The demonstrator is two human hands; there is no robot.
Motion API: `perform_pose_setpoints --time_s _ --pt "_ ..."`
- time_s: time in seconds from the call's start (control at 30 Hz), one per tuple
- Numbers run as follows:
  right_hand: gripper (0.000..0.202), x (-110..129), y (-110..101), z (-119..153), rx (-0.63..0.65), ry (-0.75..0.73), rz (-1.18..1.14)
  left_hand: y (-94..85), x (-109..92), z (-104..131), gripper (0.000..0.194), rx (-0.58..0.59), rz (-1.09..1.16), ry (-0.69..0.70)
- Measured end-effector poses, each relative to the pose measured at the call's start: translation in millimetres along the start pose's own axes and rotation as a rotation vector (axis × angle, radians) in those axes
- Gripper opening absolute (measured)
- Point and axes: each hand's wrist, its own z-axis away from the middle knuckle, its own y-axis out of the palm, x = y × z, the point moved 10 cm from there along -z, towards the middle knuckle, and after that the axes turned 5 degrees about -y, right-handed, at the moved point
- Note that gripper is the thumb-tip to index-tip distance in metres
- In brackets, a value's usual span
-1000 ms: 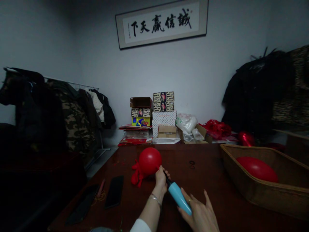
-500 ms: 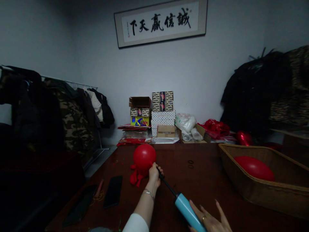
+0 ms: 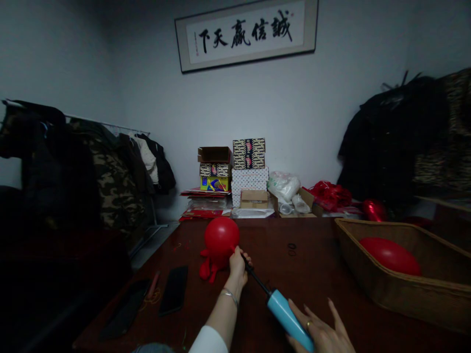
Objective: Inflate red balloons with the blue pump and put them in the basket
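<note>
Over the table's middle, a round red balloon [image 3: 222,236] is inflated, its neck on the tip of a hand pump. My left hand [image 3: 238,264] is closed around the neck and the pump's black nozzle end. The balloon pump [image 3: 289,318] has a light blue barrel and a thin black rod, and slants down to the lower right. My right hand [image 3: 322,328] grips the barrel with thumb and lower fingers, one finger raised off it. Limp red balloons [image 3: 206,269] lie just below the inflated one.
On the right a wicker basket [image 3: 401,289] holds an inflated red balloon [image 3: 390,256]. A black phone [image 3: 173,290] and a dark flat object [image 3: 125,309] lie at left. Small dark rings [image 3: 292,249] rest on the table. Stacked boxes [image 3: 250,181] stand at the back.
The balloon looks slightly larger. Both hands keep their hold, and the view has shifted very slightly.
</note>
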Motion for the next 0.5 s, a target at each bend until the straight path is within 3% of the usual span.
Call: perform_pose_setpoints --time_s 0.27,0.5 --pt "0.051 27.1 -13.0 -39.0 -0.057 0.069 0.019 5.2 21.7 3.2 0.029 0.019 -0.02 -0.013" --pt "0.051 31.9 -7.6 -43.6 -0.063 0.09 0.048 3.1 24.7 3.7 0.029 0.016 -0.02 -0.032"
